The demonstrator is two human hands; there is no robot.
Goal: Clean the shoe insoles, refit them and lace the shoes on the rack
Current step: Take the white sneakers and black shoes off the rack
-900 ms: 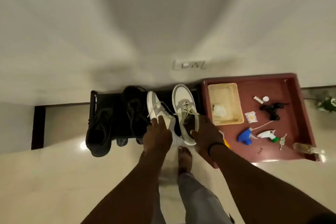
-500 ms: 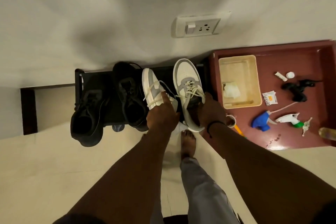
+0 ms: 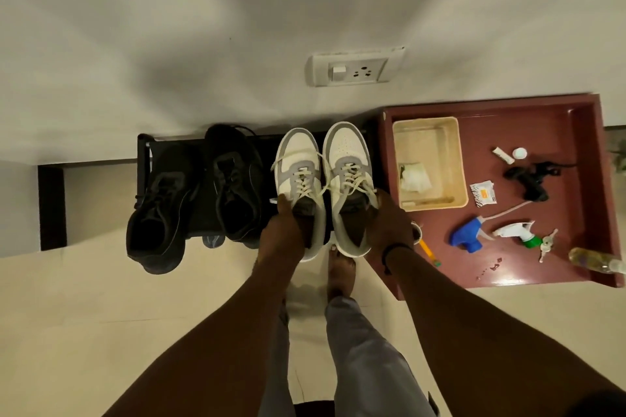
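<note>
Pale floor tiles are meeting a plain white wall with a socket plate (image 3: 355, 67), seen from above. Against the wall a low black rack (image 3: 144, 162) is carrying two black shoes (image 3: 233, 186) on the left and two white-and-grey shoes on the right, laced and sitting side by side, toes to the wall. The left hand (image 3: 283, 237) is gripping the heel opening of the left white shoe (image 3: 298, 162), fingers curled inside; the right hand (image 3: 389, 227) is gripping the right white shoe (image 3: 347, 159) the same way.

Both heels are hanging past the rack's front edge, so letting go too soon could tip a shoe onto the floor. The loose lace ends could also snag on a finger as the hands pull away.

Whether insoles are seated inside is hidden by the hands and the dim light. Small items on the dark red table (image 3: 576, 122) beside the rack, including spray heads and a beige tray (image 3: 428, 122), are hard to identify fully.
</note>
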